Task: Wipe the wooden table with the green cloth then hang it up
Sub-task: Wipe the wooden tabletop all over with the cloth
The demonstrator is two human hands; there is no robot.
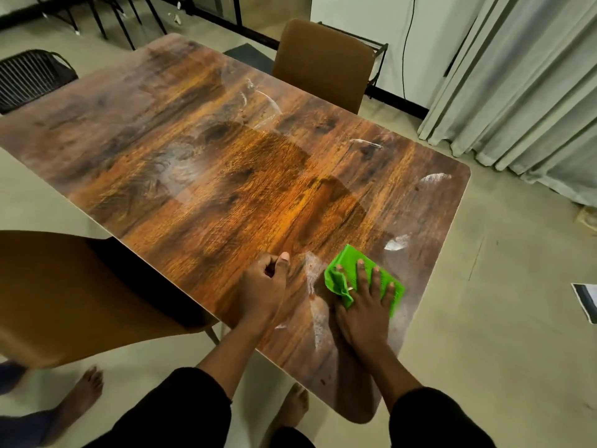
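Table [193, 163] streaked white. Right hand [365, 312] pressed flat on cloth [350, 259], fingers straight; left hand [261, 289] fisted, empty, resting beside.

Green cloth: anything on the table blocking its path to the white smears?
Nothing visible. The right hand presses the green cloth on the table; bare wood lies between it and the white smears. The left hand rests to its left.

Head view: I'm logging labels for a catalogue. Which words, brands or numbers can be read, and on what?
None can be read.
The wooden table and the green cloth bear no print.
The sheet on the floor at the right edge is cut off and too blurred to show any text.
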